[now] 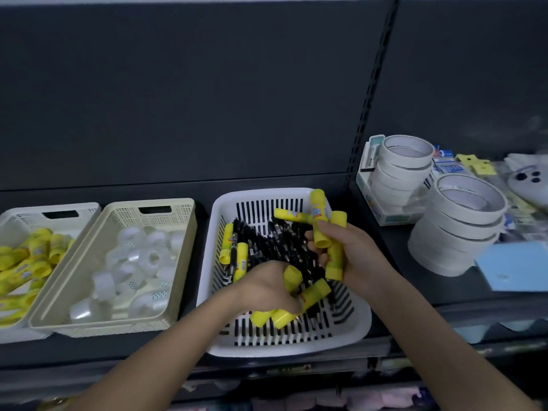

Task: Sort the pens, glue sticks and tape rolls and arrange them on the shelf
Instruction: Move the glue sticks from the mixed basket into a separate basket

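Observation:
A white slotted basket (pixel 225 345) on the dark shelf holds many black pens (pixel 267 244) mixed with yellow glue sticks (pixel 241 261). My left hand (pixel 267 287) is over the basket's near half, closed around several yellow glue sticks (pixel 314 292). My right hand (pixel 350 253) hovers over the basket's right side, gripping several more glue sticks (pixel 320 213) that stick up from the fist. To the left, a cream basket (pixel 181 262) contains clear tape rolls (pixel 151 258). At the far left, another pale basket (pixel 17 216) holds yellow glue sticks (pixel 35 256).
Two stacks of white tape rolls (pixel 462 221) stand on the neighbouring shelf to the right, beside a blue pad (pixel 516 265) and packaged goods (pixel 474 166). A dark back panel (pixel 178 99) rises behind the baskets. The shelf's front edge (pixel 89 378) runs below them.

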The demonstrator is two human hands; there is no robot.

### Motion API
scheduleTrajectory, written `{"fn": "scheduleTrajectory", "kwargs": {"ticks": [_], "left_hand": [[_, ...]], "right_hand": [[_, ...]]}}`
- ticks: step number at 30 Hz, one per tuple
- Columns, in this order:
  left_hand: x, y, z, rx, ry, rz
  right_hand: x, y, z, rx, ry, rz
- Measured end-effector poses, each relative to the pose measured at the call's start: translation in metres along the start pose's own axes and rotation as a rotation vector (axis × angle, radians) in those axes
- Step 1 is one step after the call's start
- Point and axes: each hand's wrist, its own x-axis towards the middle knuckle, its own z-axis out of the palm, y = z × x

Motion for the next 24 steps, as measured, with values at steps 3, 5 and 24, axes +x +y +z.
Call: {"fn": "scheduleTrajectory", "kwargs": {"ticks": [3,5,24], "left_hand": [[-0.012,-0.006,-0.025,-0.131,0.178,0.026],[-0.023,-0.011,-0.042,-0.208,0.285,0.05],[-0.203,-0.206,-0.235,-0.485,0.856,-0.121]], "right_hand": [[0.003,-0.007,0.016,-0.082,0.012,-0.102],[0.006,-0.011,0.033,-0.14,-0.001,-0.152],[0.044,0.115,0.343,-0.232,-0.153,0.036]]}}
